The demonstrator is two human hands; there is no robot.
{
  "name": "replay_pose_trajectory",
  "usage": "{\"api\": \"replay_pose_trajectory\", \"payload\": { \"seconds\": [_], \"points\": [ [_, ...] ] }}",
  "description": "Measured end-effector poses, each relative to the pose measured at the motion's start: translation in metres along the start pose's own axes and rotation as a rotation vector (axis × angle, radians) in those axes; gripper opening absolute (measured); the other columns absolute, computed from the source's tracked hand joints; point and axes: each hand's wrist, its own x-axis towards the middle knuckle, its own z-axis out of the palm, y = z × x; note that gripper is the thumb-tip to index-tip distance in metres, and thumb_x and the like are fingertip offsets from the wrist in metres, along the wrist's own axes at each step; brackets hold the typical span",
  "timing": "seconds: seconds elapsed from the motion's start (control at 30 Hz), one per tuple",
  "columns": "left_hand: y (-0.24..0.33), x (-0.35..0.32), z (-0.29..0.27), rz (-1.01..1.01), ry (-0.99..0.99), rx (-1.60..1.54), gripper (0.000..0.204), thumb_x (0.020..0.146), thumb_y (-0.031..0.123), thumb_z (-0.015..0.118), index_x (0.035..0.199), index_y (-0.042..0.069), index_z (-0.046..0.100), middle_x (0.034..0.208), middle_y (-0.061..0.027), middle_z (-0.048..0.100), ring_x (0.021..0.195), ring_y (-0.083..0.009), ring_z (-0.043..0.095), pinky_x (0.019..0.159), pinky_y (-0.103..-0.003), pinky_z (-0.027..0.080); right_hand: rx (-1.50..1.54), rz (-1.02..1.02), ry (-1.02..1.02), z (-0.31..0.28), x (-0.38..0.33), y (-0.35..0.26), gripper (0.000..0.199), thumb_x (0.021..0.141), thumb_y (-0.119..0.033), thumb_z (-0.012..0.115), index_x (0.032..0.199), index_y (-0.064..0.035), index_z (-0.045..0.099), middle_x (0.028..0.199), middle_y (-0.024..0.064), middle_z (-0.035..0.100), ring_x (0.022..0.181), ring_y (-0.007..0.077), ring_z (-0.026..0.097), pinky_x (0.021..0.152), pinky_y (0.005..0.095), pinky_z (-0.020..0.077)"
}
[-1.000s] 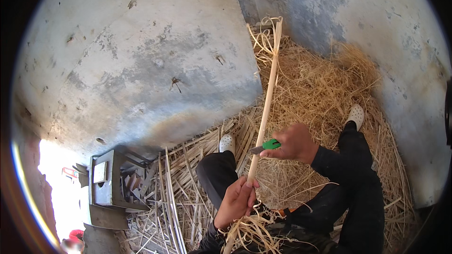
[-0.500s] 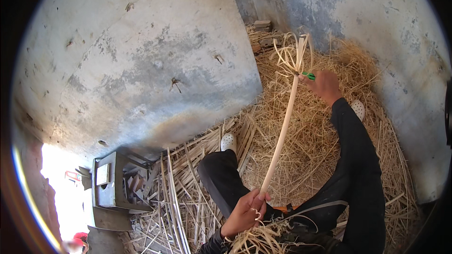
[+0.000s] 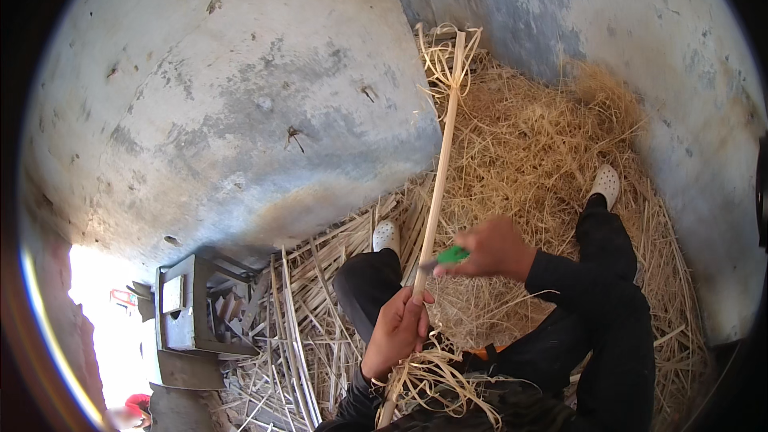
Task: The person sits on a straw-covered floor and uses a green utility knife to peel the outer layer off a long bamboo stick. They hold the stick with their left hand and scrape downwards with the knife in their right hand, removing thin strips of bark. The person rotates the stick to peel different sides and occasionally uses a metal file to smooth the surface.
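Grey, stained concrete walls (image 3: 240,112) meet in a corner at the far side. The floor is buried under pale straw shavings (image 3: 544,152). A grey metal box frame (image 3: 188,308) stands at the near left, beside a bright sunlit opening (image 3: 104,312).

I see long black sleeves (image 3: 588,284), black trousers (image 3: 368,284), white perforated clogs (image 3: 606,185), and bare hands (image 3: 398,332).
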Motion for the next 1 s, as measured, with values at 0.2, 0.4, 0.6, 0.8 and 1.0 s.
{"api": "replay_pose_trajectory", "payload": {
  "seconds": [0.2,0.4,0.6,0.8,1.0],
  "points": [
    [-0.001,-0.003,0.001,-0.037,-0.01,0.025,0.025,0.105,0.023,0.035,0.103,0.003,0.049,0.058,0.0014,0.045,0.039,-0.0055,0.04,0.038,-0.019,0.034,-0.013,0.088,0.027,0.0,0.009,0.025,0.07,0.074,-0.079,0.055,0.05,-0.0125,0.055,0.038,0.0037,0.041,0.032,0.0218,0.045,0.036,0.0364,0.0356],
    [0.001,-0.011,0.003,-0.025,-0.007,0.001,0.025,0.105,0.023,0.035,0.103,0.002,0.049,0.057,0.0016,0.044,0.038,-0.0054,0.04,0.037,-0.019,0.033,-0.111,0.128,0.025,-0.003,0.021,0.034,0.072,0.073,-0.08,0.055,0.052,-0.011,0.057,0.04,0.0042,0.043,0.033,0.0203,0.045,0.036,0.0364,0.0359],
    [0.0,-0.008,0.003,-0.031,-0.034,-0.015,0.025,0.105,0.023,0.035,0.103,0.003,0.049,0.058,0.0018,0.044,0.038,-0.0052,0.039,0.038,-0.019,0.033,0.03,0.128,-0.006,-0.013,0.016,0.02,0.071,0.077,-0.078,0.052,0.053,-0.0114,0.059,0.039,0.0027,0.041,0.033,0.0192,0.043,0.036,0.0355,0.0338],
    [0.003,-0.022,0.007,-0.099,-0.032,0.011,0.024,0.105,0.023,0.034,0.104,0.003,0.048,0.058,0.002,0.044,0.038,-0.0053,0.039,0.038,-0.018,0.033,0.019,0.24,0.007,-0.009,0.025,0.044,0.071,0.075,-0.079,0.052,0.062,-0.0114,0.069,0.039,0.0037,0.043,0.033,0.0189,0.043,0.035,0.0359,0.0331],
    [-0.005,-0.019,0.007,-0.032,-0.063,0.018,0.025,0.105,0.024,0.035,0.103,0.003,0.048,0.058,0.0022,0.043,0.038,-0.0051,0.039,0.037,-0.019,0.033,-0.021,0.148,0.04,-0.012,0.016,0.036,0.07,0.074,-0.079,0.053,0.064,-0.0114,0.07,0.04,0.004,0.044,0.033,0.019,0.044,0.035,0.0361,0.0325]
  ]
}}
